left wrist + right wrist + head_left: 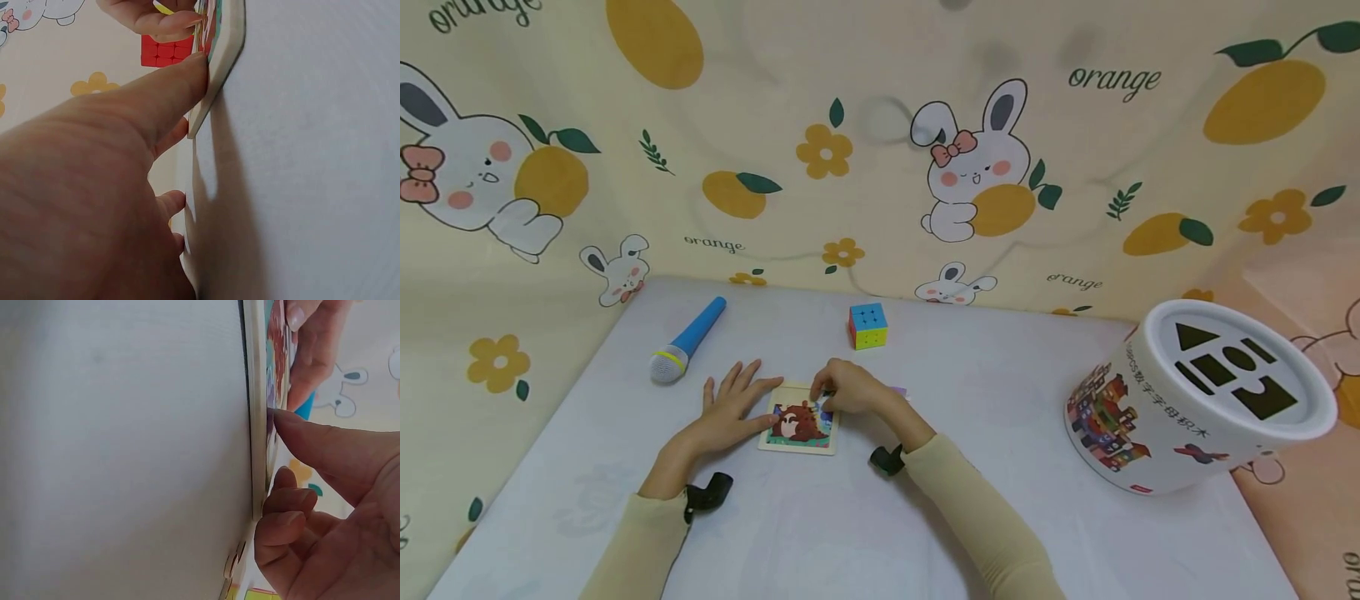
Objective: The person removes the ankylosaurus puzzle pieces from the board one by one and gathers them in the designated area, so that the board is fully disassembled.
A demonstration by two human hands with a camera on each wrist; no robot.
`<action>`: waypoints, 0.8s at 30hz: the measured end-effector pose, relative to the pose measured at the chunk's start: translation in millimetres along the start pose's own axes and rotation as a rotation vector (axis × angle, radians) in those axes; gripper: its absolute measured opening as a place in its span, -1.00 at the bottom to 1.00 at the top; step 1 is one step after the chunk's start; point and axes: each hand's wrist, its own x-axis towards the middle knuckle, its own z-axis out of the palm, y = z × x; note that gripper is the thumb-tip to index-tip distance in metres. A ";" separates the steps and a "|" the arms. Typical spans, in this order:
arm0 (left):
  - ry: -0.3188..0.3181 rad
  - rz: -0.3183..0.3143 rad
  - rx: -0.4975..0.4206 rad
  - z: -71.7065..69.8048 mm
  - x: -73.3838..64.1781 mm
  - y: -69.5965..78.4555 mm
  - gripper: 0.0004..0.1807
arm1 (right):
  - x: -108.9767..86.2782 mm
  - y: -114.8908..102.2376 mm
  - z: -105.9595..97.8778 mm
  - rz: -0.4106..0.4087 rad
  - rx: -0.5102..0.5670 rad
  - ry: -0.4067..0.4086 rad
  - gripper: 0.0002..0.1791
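Observation:
A small jigsaw puzzle [797,425] in a pale wooden frame lies on the table, its picture showing a reddish-brown animal. My left hand [730,408] rests at its left side with fingers spread, the thumb pressing the picture's edge. Over the upper right corner, my right hand [850,388] has its fingers curled and pinches a small puzzle piece, mostly hidden by the fingers. In the right wrist view, the right thumb [300,428] touches the picture surface beside the frame [257,425]. Loose pieces [232,561] lie just beyond the frame.
A blue toy microphone [692,333] lies at the back left. Behind the puzzle stands a puzzle cube [868,327]. A large white bucket [1165,417] with shape holes in its lid stands at the right. Patterned cloth [880,208] hangs behind the table.

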 end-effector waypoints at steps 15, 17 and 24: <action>0.011 0.013 -0.010 -3.1 -1.1 5.7 -0.35 | -0.2 2.5 4.6 -0.067 -0.077 0.053 -0.85; 0.011 0.014 -0.011 -3.4 -1.1 5.9 -0.36 | 0.8 3.7 5.4 -0.075 -0.070 0.046 -0.85; 0.008 0.013 -0.008 -1.8 -0.9 4.0 -0.34 | 0.1 4.7 5.3 -0.090 -0.040 0.045 -0.84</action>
